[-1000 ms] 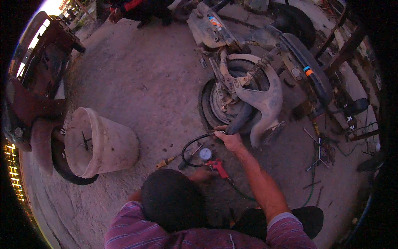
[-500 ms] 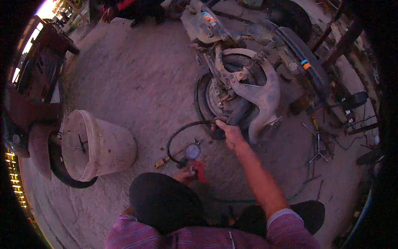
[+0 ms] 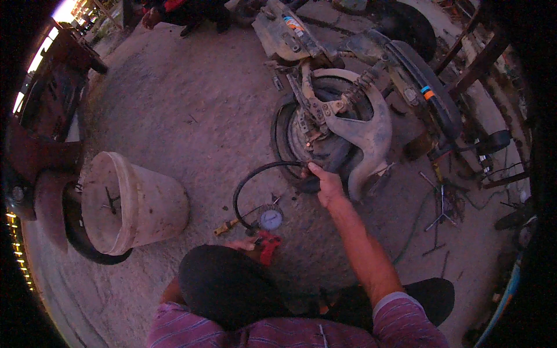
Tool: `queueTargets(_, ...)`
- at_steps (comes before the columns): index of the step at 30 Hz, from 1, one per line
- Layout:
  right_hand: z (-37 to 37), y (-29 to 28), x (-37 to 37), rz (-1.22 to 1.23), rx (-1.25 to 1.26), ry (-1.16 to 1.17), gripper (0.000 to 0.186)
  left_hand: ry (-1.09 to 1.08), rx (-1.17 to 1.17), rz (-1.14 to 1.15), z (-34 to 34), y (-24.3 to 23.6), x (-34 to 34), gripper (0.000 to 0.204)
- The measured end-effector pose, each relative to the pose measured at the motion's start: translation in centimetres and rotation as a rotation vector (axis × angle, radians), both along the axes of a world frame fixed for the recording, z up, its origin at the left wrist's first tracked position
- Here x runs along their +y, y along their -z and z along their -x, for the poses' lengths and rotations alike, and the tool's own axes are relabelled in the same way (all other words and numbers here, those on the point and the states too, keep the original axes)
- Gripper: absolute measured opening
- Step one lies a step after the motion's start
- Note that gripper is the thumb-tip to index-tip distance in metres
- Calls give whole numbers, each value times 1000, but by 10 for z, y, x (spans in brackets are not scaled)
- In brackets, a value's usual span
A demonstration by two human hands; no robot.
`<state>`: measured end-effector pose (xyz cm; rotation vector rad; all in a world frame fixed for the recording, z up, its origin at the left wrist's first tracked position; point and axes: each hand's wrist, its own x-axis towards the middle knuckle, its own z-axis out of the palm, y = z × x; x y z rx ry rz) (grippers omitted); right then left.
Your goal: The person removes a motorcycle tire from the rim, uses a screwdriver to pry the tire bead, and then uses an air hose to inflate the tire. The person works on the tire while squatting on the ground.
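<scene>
Two bare hands are positioned over rough grey-brown ground (image 3: 185,98). By the right hand (image 3: 326,182), the end of a flexible black rubber hose (image 3: 239,188) is pinched between thumb and fingers, at the near edge of a dusty black tyre (image 3: 280,148). What is met by the hose end is hidden at the fingers. The left hand (image 3: 241,245) is placed at the side of a red pistol-shaped inflator gun (image 3: 268,246), with its fingers directed toward the body; it is partly concealed by a dark-clad knee (image 3: 226,278), so whether the gun is grasped cannot be told.

From the gun, the hose is led in an arc up to the right hand. A round, white-faced pressure gauge (image 3: 271,219) is located at the gun's upper end. To the left of the gauge, a thin tool with a yellow-brown handle (image 3: 222,229) is laid on the ground.

Beyond the right hand, the tyre is partly covered by a curved, dust-coated grey fender (image 3: 374,130). At the left, a dirty off-white plastic bucket (image 3: 162,203) is located; at the right, a silver four-armed wrench (image 3: 443,203) is laid. At the far edge, another person (image 3: 203,8) in black and red clothing is partly shown.
</scene>
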<state>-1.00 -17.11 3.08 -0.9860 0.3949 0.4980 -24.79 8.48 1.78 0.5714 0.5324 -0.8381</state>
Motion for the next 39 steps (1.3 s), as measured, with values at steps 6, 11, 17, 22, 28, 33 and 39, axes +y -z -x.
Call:
queueTargets(6, -3, -2, -7, 80, -55, -2, 17, 421, -4, -255, -33, -15, 5, 44)
queueTargets(11, -6, 3, -7, 50, -47, 10, 19, 202, 102, -255, -43, -14, -30, 39)
queueTargets(17, -4, 2, -7, 3, -28, -1, 19, 106, 108, -332, -41, -17, -48, 44)
queueTargets(22, -2, 0, -6, -30, -80, -11, 17, 223, 23, -388, -37, -2, -47, 43)
queueTargets(28, 3, 3, -2, -43, 14, 86, 17, 204, -39, -284, -35, 11, -52, 38)
queueTargets(33, 3, 9, -2, 57, 13, 72, 20, 172, 160, -371, -36, 6, -52, 46)
queueTargets(39, 9, 16, 0, 239, -36, 91, 27, 96, 215, -340, -27, 22, -52, 48)
